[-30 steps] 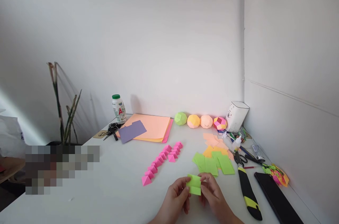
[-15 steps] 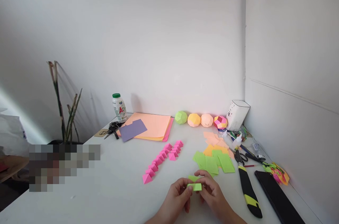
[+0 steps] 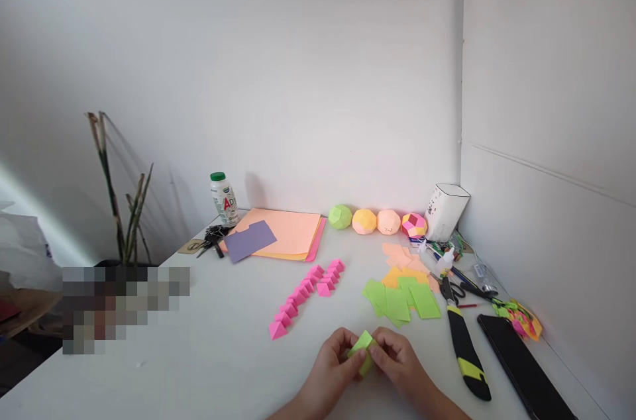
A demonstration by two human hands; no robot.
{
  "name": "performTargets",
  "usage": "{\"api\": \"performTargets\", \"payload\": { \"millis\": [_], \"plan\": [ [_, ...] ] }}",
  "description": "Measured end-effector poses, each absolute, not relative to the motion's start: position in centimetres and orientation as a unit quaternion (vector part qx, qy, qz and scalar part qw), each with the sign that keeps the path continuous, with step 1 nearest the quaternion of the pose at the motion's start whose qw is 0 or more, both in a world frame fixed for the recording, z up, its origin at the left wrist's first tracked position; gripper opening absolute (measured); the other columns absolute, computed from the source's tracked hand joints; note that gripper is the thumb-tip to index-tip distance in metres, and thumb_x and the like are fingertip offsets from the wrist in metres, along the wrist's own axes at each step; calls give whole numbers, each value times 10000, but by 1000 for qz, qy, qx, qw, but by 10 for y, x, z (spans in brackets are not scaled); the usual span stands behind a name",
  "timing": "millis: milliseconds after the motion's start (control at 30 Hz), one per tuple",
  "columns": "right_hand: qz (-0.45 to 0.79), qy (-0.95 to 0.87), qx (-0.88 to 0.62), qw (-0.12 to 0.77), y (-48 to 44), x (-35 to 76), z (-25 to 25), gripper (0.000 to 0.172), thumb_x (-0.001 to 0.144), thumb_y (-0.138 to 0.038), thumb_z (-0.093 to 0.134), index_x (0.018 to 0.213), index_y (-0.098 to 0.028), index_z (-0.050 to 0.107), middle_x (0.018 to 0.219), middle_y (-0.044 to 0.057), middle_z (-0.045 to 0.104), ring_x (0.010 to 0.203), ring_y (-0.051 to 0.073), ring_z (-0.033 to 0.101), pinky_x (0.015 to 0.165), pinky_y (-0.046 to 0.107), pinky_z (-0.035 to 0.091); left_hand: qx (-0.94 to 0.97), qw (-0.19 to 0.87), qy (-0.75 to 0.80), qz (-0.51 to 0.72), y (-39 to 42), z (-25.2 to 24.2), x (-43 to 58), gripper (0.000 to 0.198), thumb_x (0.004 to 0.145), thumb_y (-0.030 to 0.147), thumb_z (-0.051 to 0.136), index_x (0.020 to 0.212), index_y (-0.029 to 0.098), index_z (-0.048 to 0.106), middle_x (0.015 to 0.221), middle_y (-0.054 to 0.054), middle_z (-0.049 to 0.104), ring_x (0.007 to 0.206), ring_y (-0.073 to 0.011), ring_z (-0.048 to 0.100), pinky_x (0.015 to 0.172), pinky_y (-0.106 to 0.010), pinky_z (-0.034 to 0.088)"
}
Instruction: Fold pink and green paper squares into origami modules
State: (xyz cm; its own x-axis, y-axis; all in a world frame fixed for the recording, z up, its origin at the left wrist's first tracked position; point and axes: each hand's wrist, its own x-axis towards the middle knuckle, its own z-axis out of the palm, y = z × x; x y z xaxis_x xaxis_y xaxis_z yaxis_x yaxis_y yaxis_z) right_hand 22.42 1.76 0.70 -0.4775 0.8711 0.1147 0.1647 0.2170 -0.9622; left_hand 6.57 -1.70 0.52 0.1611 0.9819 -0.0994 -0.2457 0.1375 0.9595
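Observation:
Between my two hands is a small folded green paper [image 3: 364, 344], held near the table's front edge. My left hand [image 3: 334, 367] pinches its left side, thumb on the near face. My right hand [image 3: 399, 359] grips the right side with thumb and fingers. The fingers partly cover the paper. Beyond my hands, loose green paper pieces [image 3: 397, 304] overlap on orange [image 3: 394, 276] and peach ones [image 3: 400, 256]. Pink folded paper units [image 3: 298, 296] stand in two slanting rows to the left of them.
Four paper balls [image 3: 364, 221] line the wall. Peach sheets [image 3: 283, 231], a purple piece [image 3: 250, 241], keys [image 3: 214, 236] and a bottle [image 3: 224, 200] lie or stand at back left. A black-and-yellow cutter [image 3: 466, 350], scissors [image 3: 453, 289] and a black phone [image 3: 521, 364] are at right.
The green paper has been turned from level to a slanted position, with a peak pointing up. My right hand's fingers have closed in and come lower around it.

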Motion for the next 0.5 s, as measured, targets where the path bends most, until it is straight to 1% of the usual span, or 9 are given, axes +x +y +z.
{"api": "performTargets", "payload": {
  "millis": [67, 133, 200, 267, 367, 500],
  "plan": [
    [506, -693, -385, 339, 17, 225, 6, 401, 819, -486, 533, 586, -179, 422, 565, -40, 351, 529, 105, 341, 506, 227, 294, 418, 630, 411, 510, -19, 7, 66, 399, 673, 472, 703, 737, 189, 429, 675, 44, 473, 602, -102, 470, 535, -218, 411],
    [511, -689, -393, 332, 17, 225, 4, 421, 808, -506, 538, 575, -180, 410, 550, -48, 331, 509, 97, 316, 483, 222, 272, 408, 627, 404, 527, -20, 9, 66, 385, 667, 433, 721, 754, 200, 427, 680, 54, 456, 607, -100, 456, 535, -209, 397],
    [513, -686, -394, 332, 17, 226, 3, 420, 801, -514, 544, 579, -177, 428, 549, -47, 345, 509, 96, 323, 481, 221, 278, 417, 625, 398, 527, -21, 10, 65, 336, 680, 408, 714, 785, 197, 474, 714, 37, 481, 646, -113, 471, 577, -225, 406],
    [515, -687, -390, 332, 16, 226, 2, 412, 799, -510, 550, 585, -174, 444, 552, -44, 357, 517, 98, 331, 487, 223, 283, 443, 613, 397, 520, -22, 10, 63, 297, 698, 390, 697, 868, 191, 558, 792, -2, 526, 736, -147, 502, 659, -259, 423],
    [524, -686, -384, 327, 16, 227, 1, 410, 795, -498, 562, 575, -175, 437, 555, -45, 344, 523, 99, 319, 490, 226, 267, 489, 590, 382, 517, -22, 9, 60, 328, 721, 364, 675, 1009, 214, 632, 891, -39, 529, 853, -191, 511, 751, -301, 426],
    [542, -679, -374, 325, 16, 227, 1, 397, 794, -487, 570, 583, -169, 461, 562, -46, 356, 526, 98, 317, 492, 227, 255, 496, 603, 359, 511, -22, 11, 58, 288, 739, 360, 660, 1004, 245, 675, 878, -33, 495, 846, -186, 506, 739, -299, 424]
  ]
}}
